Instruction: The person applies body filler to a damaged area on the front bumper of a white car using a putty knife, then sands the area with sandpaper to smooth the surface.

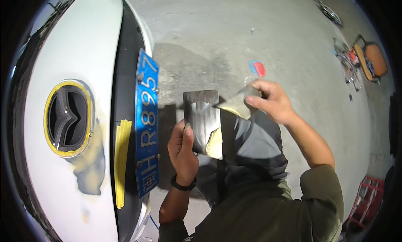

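Observation:
My left hand (184, 152) is closed on the lower left edge of a flat metal mixing plate (199, 120), its thumb on the face. The plate is dark with pale smears, and a lump of yellow body filler (215, 142) clings to its lower right corner. In my right hand (272, 100) I pinch a thin greyish spreader (245, 100) between thumb and fingers. Yellow filler coats the spreader's lower edge, and its tip reaches the plate's right edge; whether they touch I cannot tell.
A white car panel (50, 45) stands at left with a masked badge (69, 118), a sanded repair patch (90, 169), yellow tape (122, 164) and a blue number plate (147, 125). An orange-brown chair (374, 60) and a red rack (365, 202) stand at right on the concrete floor (201, 24).

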`<control>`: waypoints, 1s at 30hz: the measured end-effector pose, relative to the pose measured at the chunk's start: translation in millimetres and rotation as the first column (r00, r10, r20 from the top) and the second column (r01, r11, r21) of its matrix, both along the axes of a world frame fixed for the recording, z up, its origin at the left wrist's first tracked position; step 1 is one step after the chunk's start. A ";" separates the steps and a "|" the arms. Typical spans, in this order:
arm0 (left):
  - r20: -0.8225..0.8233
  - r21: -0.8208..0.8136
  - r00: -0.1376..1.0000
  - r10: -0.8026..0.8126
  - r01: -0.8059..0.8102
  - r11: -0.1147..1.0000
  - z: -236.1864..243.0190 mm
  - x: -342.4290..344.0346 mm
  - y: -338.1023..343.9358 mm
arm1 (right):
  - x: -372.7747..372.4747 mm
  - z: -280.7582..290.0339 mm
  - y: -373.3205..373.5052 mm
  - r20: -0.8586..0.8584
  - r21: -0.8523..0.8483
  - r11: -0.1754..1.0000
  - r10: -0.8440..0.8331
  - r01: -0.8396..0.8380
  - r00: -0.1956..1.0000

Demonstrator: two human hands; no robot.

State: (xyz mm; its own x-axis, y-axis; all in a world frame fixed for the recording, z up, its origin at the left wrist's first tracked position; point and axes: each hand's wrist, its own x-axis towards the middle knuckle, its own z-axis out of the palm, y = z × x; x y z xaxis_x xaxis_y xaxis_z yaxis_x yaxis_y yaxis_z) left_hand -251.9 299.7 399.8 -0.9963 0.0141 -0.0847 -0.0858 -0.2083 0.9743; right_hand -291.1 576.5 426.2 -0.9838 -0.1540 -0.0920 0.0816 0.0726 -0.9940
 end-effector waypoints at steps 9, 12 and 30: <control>-0.145 -0.115 0.977 -0.156 0.140 0.984 2.1 -30.6 28.9 | 16.3 -3.1 -30.8 -0.236 0.290 0.951 -0.034 0.104 0.971; -0.148 -0.187 0.970 -0.193 0.164 0.969 -8.5 -53.3 40.8 | 8.6 -15.7 -15.3 -0.246 0.319 0.948 0.081 0.002 0.966; 0.423 0.399 0.897 0.126 -0.309 0.863 -36.2 -194.9 208.3 | -205.7 -99.5 109.0 -0.925 0.117 0.984 0.157 -0.135 0.347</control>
